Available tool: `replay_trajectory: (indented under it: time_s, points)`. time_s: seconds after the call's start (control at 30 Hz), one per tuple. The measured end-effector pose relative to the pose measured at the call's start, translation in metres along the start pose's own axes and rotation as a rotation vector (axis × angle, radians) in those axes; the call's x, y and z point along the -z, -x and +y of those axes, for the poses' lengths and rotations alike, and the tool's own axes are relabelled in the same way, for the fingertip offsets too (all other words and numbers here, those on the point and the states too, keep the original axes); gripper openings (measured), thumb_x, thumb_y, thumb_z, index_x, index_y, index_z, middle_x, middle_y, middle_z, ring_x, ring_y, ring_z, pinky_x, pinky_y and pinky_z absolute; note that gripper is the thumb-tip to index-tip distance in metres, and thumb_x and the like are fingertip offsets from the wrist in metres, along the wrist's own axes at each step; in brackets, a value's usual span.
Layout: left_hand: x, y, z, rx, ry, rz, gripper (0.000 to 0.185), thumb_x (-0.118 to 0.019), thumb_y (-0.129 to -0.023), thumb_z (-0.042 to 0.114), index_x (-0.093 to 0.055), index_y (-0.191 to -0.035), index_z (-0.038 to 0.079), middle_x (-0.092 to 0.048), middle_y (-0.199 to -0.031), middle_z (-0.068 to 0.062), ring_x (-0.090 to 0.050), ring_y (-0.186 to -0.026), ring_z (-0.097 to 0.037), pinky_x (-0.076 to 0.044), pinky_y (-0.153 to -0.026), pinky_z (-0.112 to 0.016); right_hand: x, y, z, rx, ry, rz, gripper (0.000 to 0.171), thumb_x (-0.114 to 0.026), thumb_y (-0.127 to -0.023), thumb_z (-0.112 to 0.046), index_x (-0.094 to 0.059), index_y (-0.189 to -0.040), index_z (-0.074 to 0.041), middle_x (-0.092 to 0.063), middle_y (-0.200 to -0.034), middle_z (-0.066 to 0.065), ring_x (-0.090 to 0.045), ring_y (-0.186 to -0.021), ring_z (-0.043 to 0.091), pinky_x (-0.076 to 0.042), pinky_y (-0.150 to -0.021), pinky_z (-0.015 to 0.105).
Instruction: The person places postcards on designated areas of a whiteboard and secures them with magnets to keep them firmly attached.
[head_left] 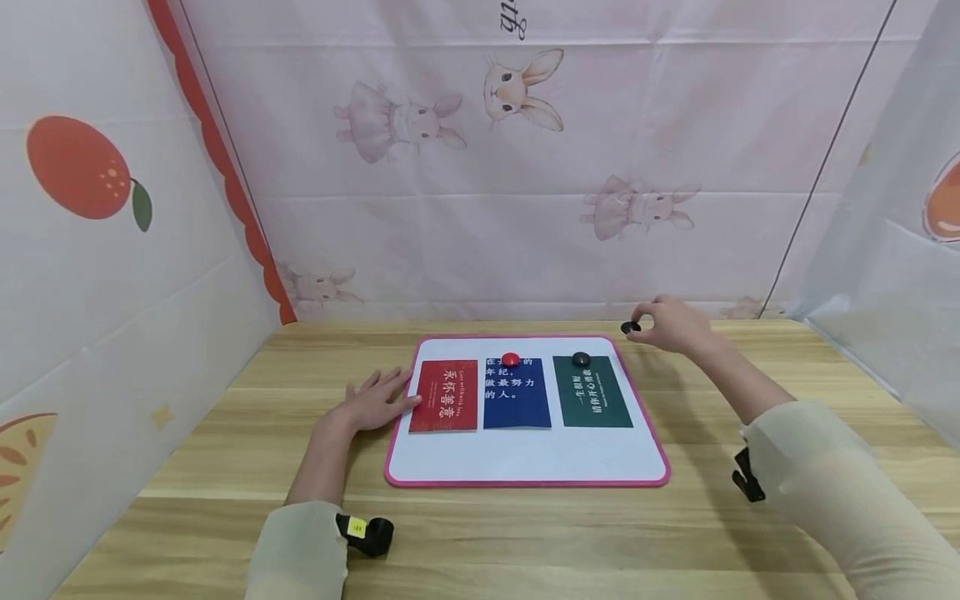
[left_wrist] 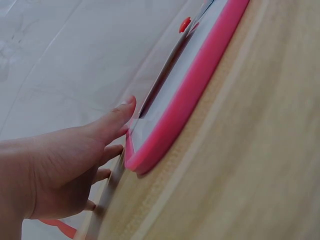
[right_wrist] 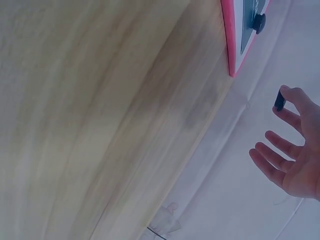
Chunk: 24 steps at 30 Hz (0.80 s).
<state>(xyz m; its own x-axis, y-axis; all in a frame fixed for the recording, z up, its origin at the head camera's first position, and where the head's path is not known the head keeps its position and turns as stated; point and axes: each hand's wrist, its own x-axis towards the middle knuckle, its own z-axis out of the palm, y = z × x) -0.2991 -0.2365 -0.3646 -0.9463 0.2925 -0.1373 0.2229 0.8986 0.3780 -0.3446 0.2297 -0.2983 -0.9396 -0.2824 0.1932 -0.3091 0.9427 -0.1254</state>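
Observation:
A white board (head_left: 480, 460) with a pink rim lies flat on the table, bearing three cards in a row. My left hand (head_left: 377, 401) rests at the board's left edge with spread fingers, the thumb reaching the red card (head_left: 442, 417). Off the board's far right corner, my right hand (head_left: 672, 325) pinches a black round magnet (head_left: 630, 327) between thumb and forefinger; in the right wrist view this magnet (right_wrist: 279, 100) is held up above the table. A red magnet (head_left: 510, 359) sits on the top of the blue card (head_left: 517, 411), and another black magnet (head_left: 581, 359) on the green card (head_left: 611, 408).
The wooden table (head_left: 525, 542) runs back to a pink wall covering (head_left: 480, 250) printed with rabbits. White sheets with fruit prints hang on both sides, the left sheet (head_left: 172, 350) edged in red. Black wrist devices sit on both sleeves.

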Motion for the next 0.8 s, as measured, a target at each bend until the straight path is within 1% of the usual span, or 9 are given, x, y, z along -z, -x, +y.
replay_trajectory:
  time_s: [0.13, 0.37, 0.53, 0.8]
  points:
    - [0.000, 0.001, 0.000, 0.003, 0.002, 0.001, 0.070, -0.040, -0.093, 0.052, -0.022, -0.147, 0.012, -0.015, -0.150, -0.017, -0.002, -0.134, -0.042, 0.007, -0.099, -0.063, -0.002, -0.002, -0.004, 0.015, 0.014, 0.011, 0.033, -0.068, -0.081, -0.031, -0.066, -0.101, -0.005, -0.056, -0.100, 0.023, -0.052, -0.079, 0.031, -0.045, -0.060, 0.042]
    - [0.001, 0.000, -0.001, 0.001, 0.009, 0.004, 0.071, -0.040, -0.092, 0.054, -0.023, -0.147, 0.011, -0.016, -0.150, -0.017, -0.002, -0.134, -0.043, 0.006, -0.099, -0.064, -0.005, -0.003, -0.010, 0.009, 0.000, 0.012, 0.034, -0.069, -0.081, -0.030, -0.066, -0.103, -0.005, -0.056, -0.102, 0.024, -0.052, -0.083, 0.033, -0.046, -0.067, 0.045]
    - [0.001, 0.000, -0.001, 0.006, 0.012, 0.006, 0.072, -0.040, -0.091, 0.056, -0.023, -0.147, 0.012, -0.016, -0.149, -0.017, -0.002, -0.134, -0.043, 0.006, -0.099, -0.064, -0.006, -0.003, -0.017, 0.020, -0.015, 0.005, 0.033, -0.070, -0.081, -0.028, -0.066, -0.103, -0.004, -0.056, -0.099, 0.022, -0.052, -0.083, 0.032, -0.046, -0.066, 0.043]
    - [0.000, 0.001, -0.001, 0.013, 0.017, 0.009, 0.073, -0.041, -0.091, 0.056, -0.023, -0.147, 0.012, -0.017, -0.149, -0.017, -0.002, -0.134, -0.042, 0.007, -0.099, -0.063, -0.010, -0.005, -0.025, 0.021, -0.029, -0.005, 0.033, -0.071, -0.080, -0.029, -0.066, -0.103, -0.005, -0.055, -0.100, 0.020, -0.051, -0.082, 0.031, -0.047, -0.064, 0.039]
